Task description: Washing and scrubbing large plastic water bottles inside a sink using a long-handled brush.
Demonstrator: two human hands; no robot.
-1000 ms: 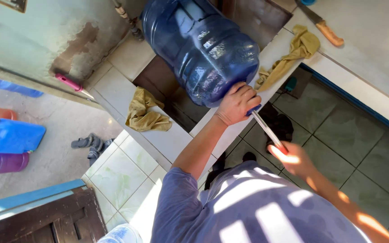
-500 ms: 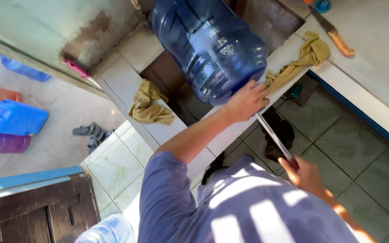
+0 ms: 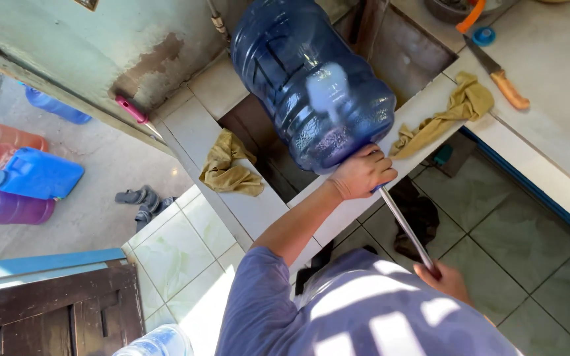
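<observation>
Hidden: neck of the big blue water jug (image 3: 311, 89) is covered by the left hand (image 3: 362, 173); the end of the metal rod (image 3: 406, 228) at the jug cannot be made out.
Cut off: right hand (image 3: 448, 280) partly behind the person's grey-blue shirt (image 3: 364, 313); only knuckles and thumb side show.
Left hand: clenched around the jug's neck end, at the edge of the tiled ledge (image 3: 258, 211).
Right hand: closed on the lower end of the rod.
Jug: tilted, body over the dark sunken basin (image 3: 397, 53), neck pointing toward the person.
Rod: runs straight from the left hand down to the right hand.
Ledge: white tiles, sunlit; crumpled tan cloth (image 3: 231, 165) lying on it, left of the jug.
Counter: pale slab, right; yellow rag (image 3: 453, 112) draped over its edge, knife with wooden handle (image 3: 499, 74) beside it.
Floor: green-grey tiles at right; bare concrete at left.
Yard side: blue jerrycan (image 3: 34, 175), purple container (image 3: 11, 207), pair of sandals (image 3: 141, 200).
Wall: stained, paint peeling.
</observation>
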